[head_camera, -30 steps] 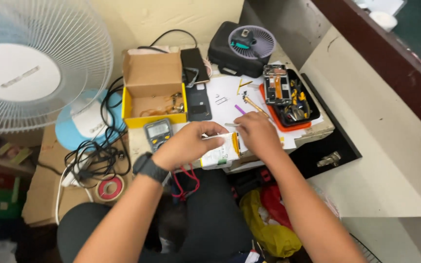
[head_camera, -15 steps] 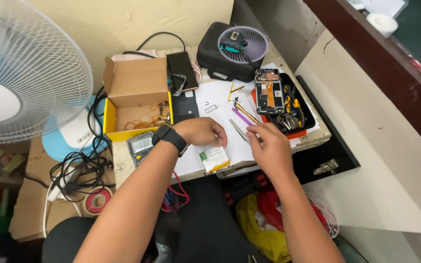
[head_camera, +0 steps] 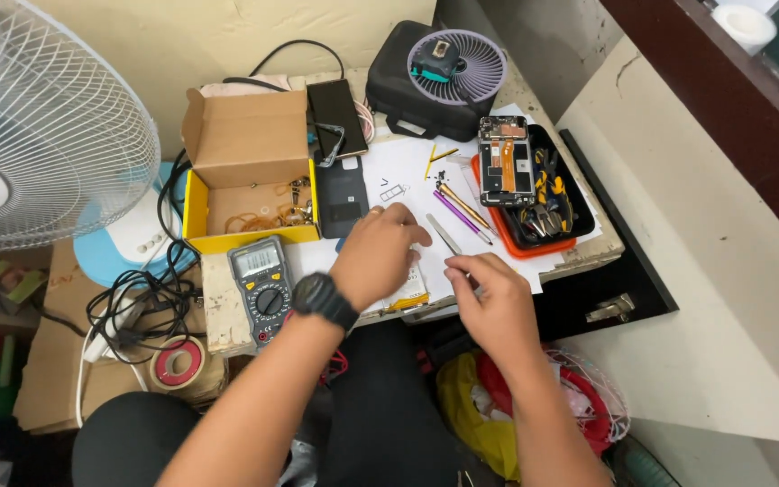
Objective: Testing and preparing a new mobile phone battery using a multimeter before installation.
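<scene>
A: What takes up the most room here?
B: The white wire-caged pedestal fan (head_camera: 38,135) on the left, then the small cluttered desk (head_camera: 218,307) with an open brown-and-yellow cardboard box (head_camera: 245,171) of loose parts, kept within arm's reach.

A: And the work itself?
B: A white paper sheet (head_camera: 407,171) covers the desk, likely so tiny screws show up. The opened phone body with orange flex cables (head_camera: 503,160) lies across a black-and-orange tray of tools (head_camera: 543,212).

A: The hands?
B: The left hand (head_camera: 376,257), with a black wristwatch, lies curled, palm down, pressing on a flat white and yellow-edged phone part (head_camera: 405,293) at the desk's front edge, seemingly to steady it. The right hand (head_camera: 489,302) has its fingertips pinched together just beside a slim grey metal tool (head_camera: 444,234); whether it grips anything cannot be told.
</scene>
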